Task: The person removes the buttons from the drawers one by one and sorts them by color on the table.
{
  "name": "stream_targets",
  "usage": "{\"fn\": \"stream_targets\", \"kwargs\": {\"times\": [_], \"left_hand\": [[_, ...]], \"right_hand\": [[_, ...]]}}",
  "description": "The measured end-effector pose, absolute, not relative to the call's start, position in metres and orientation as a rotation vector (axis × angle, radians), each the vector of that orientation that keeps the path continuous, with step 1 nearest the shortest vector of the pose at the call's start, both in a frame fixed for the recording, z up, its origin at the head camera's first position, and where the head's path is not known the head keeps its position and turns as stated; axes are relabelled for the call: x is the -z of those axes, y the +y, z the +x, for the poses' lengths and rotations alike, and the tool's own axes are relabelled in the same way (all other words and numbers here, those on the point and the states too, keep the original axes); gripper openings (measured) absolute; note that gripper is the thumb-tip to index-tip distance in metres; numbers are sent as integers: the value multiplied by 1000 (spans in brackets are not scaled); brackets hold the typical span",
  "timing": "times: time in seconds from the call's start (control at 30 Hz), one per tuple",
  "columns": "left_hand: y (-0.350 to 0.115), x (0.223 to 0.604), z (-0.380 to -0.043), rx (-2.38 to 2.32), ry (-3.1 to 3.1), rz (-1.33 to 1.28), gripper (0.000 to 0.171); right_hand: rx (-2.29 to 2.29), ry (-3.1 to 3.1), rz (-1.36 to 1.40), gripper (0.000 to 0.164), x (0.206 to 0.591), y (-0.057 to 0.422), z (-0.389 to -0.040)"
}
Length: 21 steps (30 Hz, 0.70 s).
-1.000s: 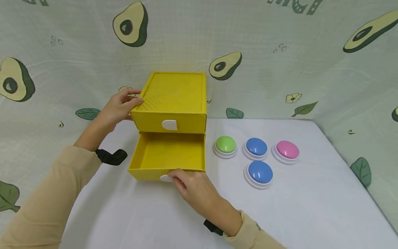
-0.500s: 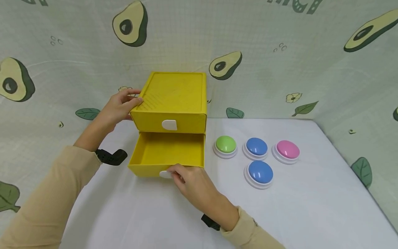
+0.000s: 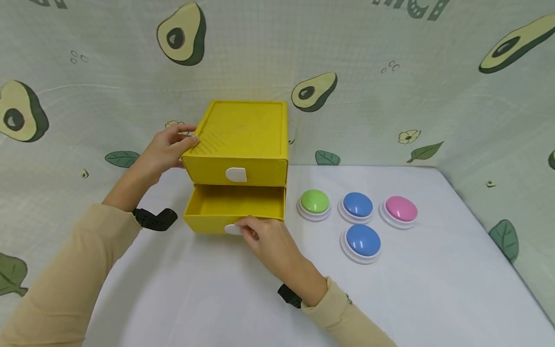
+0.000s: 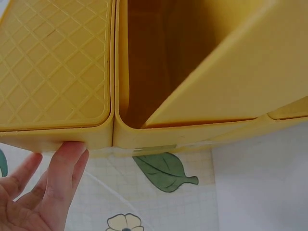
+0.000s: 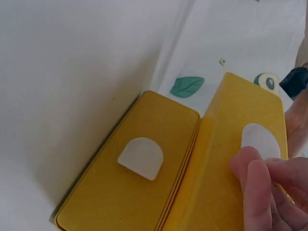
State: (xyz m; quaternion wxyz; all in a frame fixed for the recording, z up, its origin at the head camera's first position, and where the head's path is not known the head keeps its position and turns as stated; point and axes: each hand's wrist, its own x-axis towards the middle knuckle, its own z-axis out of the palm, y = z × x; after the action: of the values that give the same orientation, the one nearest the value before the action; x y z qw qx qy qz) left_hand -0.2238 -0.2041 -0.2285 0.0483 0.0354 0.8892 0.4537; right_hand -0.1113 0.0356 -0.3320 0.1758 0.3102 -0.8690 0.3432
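Observation:
A yellow drawer cabinet (image 3: 247, 127) stands at the back of the table, its top drawer front (image 3: 204, 169) flush. Below that, another drawer (image 3: 205, 224) sticks partway out, its visible inside bare. My right hand (image 3: 275, 246) pinches the white tab (image 3: 231, 230) on this drawer's front; the right wrist view shows the fingertips (image 5: 248, 156) on the tab. Lower down, a flush drawer front (image 5: 96, 192) with its own white tab (image 5: 143, 156) shows there. My left hand (image 3: 162, 149) rests against the cabinet's upper left edge, thumb on top, with fingers (image 4: 67, 163) touching the side.
Right of the cabinet, on the white table (image 3: 433, 279), sit round push buttons on white bases: one green (image 3: 315, 201), two blue (image 3: 357, 204) and one pink (image 3: 401, 208). A cloth (image 3: 368, 38) printed with avocados hangs behind.
The pulled-out drawer has slid back toward the cabinet, my right hand moving with it on the tab. My left hand stays in place against the cabinet.

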Motion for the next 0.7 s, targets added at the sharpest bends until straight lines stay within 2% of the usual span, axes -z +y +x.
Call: {"fn": "stream_targets", "kwargs": {"times": [0.7], "left_hand": [[-204, 229, -222, -1407, 2701, 119, 62]], "right_hand": [[-1016, -2464, 794, 11, 332, 34, -148]]}}
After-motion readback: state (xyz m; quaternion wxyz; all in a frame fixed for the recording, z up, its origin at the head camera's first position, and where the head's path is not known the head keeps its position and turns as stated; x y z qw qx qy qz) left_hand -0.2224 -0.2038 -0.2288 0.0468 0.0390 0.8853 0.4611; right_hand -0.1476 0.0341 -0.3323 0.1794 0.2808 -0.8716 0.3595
